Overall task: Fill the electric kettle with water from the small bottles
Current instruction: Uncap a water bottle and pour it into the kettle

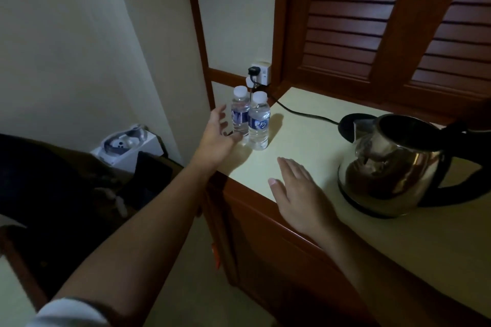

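Two small clear water bottles with white caps and blue labels stand side by side at the counter's far left corner, the left bottle [240, 111] touching the right bottle [259, 121]. My left hand [216, 138] is open beside the left bottle, fingers spread, its fingertips close to the bottle's base. My right hand [297, 191] hovers flat and open over the counter's front edge. A shiny steel electric kettle [393, 167] with a black handle stands at the right, its lid up and its mouth open.
The pale counter [305, 138] has a brown wooden edge and cabinet below. A black cord [300, 113] runs from the wall socket [261, 73] to the kettle. Louvred wooden shutters stand behind. A white box [127, 148] and dark items lie at lower left.
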A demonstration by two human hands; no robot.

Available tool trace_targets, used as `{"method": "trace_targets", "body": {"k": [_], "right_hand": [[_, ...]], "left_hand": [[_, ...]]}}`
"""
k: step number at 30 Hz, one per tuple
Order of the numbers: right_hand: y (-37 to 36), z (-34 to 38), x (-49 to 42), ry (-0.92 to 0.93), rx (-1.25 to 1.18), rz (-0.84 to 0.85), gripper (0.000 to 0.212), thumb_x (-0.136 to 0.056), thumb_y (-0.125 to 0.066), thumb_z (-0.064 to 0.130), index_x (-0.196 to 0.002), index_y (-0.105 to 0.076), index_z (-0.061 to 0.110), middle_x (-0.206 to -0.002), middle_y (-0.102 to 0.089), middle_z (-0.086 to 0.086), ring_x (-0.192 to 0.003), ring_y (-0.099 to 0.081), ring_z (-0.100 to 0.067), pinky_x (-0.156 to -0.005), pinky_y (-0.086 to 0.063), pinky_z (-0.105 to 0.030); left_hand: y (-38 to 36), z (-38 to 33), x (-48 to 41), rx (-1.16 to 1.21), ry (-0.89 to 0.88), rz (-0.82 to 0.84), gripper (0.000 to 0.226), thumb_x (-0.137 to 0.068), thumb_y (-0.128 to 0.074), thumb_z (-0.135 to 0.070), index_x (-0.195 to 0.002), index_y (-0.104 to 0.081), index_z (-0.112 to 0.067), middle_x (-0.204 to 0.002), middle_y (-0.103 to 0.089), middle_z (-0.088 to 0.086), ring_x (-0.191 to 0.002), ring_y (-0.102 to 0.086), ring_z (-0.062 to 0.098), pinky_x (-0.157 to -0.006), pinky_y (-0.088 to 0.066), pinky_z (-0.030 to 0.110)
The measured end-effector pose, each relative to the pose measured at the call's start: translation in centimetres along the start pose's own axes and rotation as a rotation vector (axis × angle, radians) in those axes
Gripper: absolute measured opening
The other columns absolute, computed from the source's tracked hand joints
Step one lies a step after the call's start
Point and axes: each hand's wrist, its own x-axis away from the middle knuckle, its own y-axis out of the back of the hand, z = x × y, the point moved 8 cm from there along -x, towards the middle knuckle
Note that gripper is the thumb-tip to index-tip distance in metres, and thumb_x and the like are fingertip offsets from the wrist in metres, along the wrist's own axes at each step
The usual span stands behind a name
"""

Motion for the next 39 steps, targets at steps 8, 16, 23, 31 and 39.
{"method": "trace_targets", "body": {"k": [8,16,23,31,39], "right_hand": [[-0.2,-0.4,-0.5,0.006,-0.052,-0.058,0.061,-0.103,-0.038,0.047,-0.154,-0.035,0.014,-0.157,-0.042,-0.003,-0.146,-0.033,-0.016,-0.118,-0.032,-0.034],[1.0,0.5,-0.6,0.023,-0.128,-0.108,0.053,-0.103,-0.046,0.039,-0.152,-0.039,0.019,-0.153,-0.044,0.005,-0.140,-0.036,-0.005,-0.110,-0.030,-0.019],[6.5,5.4,-0.6,0.220,-0.274,-0.273,0.041,-0.099,-0.054,0.038,-0.137,-0.055,0.024,-0.130,-0.059,0.011,-0.118,-0.051,0.005,-0.099,-0.046,-0.020],[16.3,8.3,-0.3,0.430,-0.014,-0.511,0.032,-0.091,-0.069,0.045,-0.086,-0.074,0.013,-0.070,-0.055,0.005,-0.058,-0.043,-0.006,-0.055,-0.033,-0.017],[21.5,5.0,3.0,0.411,-0.001,-0.182,0.039,-0.091,-0.058,0.047,-0.076,-0.073,0.015,-0.070,-0.060,0.002,-0.067,-0.056,-0.014,-0.064,-0.044,-0.034]], "left_hand": [[-0.7,-0.3,-4.2,-0.076,-0.044,0.261,0.108,-0.084,-0.086,-0.005,-0.164,-0.019,-0.034,-0.143,-0.055,-0.010,-0.139,-0.051,0.018,-0.118,-0.044,0.048],[0.8,0.7,-3.6,-0.333,-0.142,0.024,0.049,-0.078,-0.091,-0.031,-0.116,-0.060,-0.032,-0.117,-0.068,-0.001,-0.102,-0.067,0.016,-0.092,-0.059,0.040],[0.9,-1.2,4.9,-0.247,-0.302,-0.146,0.033,-0.087,-0.085,-0.035,-0.098,-0.054,-0.035,-0.099,-0.067,-0.010,-0.087,-0.064,0.007,-0.071,-0.049,0.023],[-3.9,-6.8,12.9,-0.143,-0.441,-0.029,0.050,-0.081,-0.088,-0.046,-0.124,-0.067,-0.031,-0.109,-0.071,-0.013,-0.103,-0.068,0.009,-0.079,-0.058,0.034],[-9.6,-10.1,14.8,-0.006,-0.386,0.321,0.038,-0.076,-0.094,-0.015,-0.109,-0.078,-0.026,-0.095,-0.079,-0.012,-0.091,-0.073,0.005,-0.074,-0.056,0.018]]}}
